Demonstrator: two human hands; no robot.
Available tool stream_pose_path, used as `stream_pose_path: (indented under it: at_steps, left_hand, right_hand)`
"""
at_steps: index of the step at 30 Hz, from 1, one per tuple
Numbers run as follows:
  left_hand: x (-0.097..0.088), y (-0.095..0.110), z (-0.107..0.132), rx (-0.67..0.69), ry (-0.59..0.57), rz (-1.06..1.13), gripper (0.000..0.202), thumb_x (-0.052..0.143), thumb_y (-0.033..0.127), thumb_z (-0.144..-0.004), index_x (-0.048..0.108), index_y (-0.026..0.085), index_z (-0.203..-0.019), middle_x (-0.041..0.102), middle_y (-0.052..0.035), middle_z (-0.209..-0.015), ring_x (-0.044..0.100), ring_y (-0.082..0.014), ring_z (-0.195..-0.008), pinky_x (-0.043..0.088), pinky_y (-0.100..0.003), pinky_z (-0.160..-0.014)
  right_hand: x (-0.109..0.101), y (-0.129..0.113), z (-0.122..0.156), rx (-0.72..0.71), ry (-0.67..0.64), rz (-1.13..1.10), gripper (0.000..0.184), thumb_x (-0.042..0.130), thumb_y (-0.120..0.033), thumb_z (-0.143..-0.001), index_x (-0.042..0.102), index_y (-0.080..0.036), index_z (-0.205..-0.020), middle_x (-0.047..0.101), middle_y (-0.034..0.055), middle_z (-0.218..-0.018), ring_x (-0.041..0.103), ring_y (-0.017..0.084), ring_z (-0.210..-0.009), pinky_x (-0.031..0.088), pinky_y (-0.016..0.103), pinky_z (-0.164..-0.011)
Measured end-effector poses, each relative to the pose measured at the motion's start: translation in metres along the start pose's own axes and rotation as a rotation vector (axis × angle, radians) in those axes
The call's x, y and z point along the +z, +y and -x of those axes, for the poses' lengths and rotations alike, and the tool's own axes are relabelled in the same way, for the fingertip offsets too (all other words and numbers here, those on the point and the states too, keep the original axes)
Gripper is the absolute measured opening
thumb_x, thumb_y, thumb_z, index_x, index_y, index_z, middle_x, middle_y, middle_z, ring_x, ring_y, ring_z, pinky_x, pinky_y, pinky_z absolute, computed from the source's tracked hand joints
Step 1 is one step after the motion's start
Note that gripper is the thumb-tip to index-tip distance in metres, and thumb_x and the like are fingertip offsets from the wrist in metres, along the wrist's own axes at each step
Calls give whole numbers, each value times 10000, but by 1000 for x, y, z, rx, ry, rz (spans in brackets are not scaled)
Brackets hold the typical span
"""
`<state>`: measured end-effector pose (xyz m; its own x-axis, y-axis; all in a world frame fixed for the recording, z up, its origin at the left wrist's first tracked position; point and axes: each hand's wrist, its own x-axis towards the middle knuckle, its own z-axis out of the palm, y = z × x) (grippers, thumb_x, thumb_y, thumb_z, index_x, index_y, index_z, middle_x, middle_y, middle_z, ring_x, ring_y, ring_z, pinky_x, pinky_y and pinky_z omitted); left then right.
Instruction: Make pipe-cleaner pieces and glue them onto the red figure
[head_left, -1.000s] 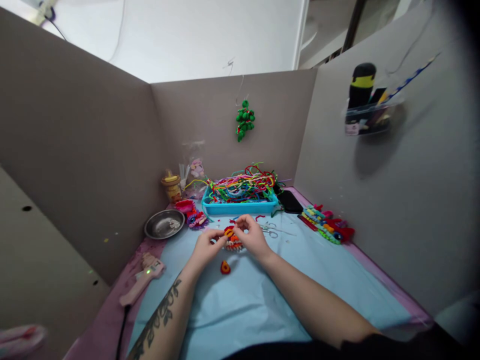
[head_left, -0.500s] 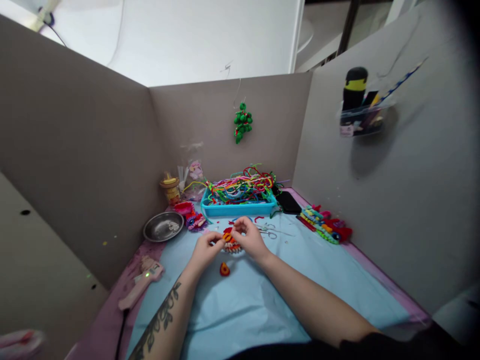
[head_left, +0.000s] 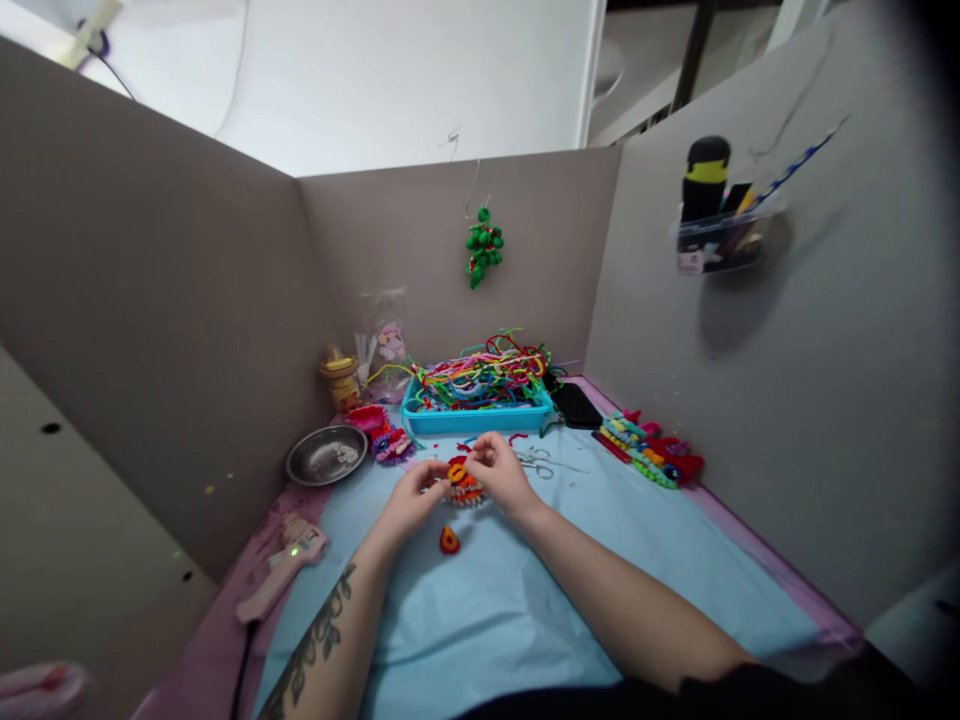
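My left hand (head_left: 411,497) and my right hand (head_left: 501,472) meet over the light blue sheet (head_left: 525,590). Both pinch a small red, orange and yellow pipe-cleaner piece (head_left: 463,482) held between them, fingers curled round it. A small red and orange loop (head_left: 449,540) lies on the sheet just below my hands, touched by neither hand.
A blue tray (head_left: 480,416) full of coloured pipe cleaners stands at the back. A metal bowl (head_left: 327,455), a pink glue gun (head_left: 281,568), scissors (head_left: 541,464), a black phone (head_left: 576,404) and finished colourful pieces (head_left: 649,452) lie around. Grey cardboard walls enclose three sides.
My hands have stayed together on the piece, shifting only slightly as the fingers work on it. The view has drifted a little.
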<state>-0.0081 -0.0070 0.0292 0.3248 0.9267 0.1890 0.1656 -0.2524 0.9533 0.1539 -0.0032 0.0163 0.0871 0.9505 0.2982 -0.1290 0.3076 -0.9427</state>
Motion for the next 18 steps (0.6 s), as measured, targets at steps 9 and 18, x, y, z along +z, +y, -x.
stream_pose_path:
  at_steps: [9, 18]
  left_hand:
    - [1, 8, 3, -106, 1, -11, 172, 611, 301, -635, 641, 133, -662, 562, 28, -533, 460, -92, -495, 345, -204, -491]
    - [1, 6, 2, -59, 73, -58, 165, 587, 306, -645, 616, 144, -635, 540, 30, -512, 461, -100, -495, 355, -204, -487]
  right_hand:
    - [0, -4, 4, -86, -103, 119, 195, 596, -207, -663, 455, -197, -796, 527, -48, -665, 519, 115, -615, 408, 242, -609]
    - [-4, -1, -1, -25, -88, 123, 139, 581, -299, -709, 547, -182, -776, 586, -10, -685, 550, 137, -641, 436, 258, -621]
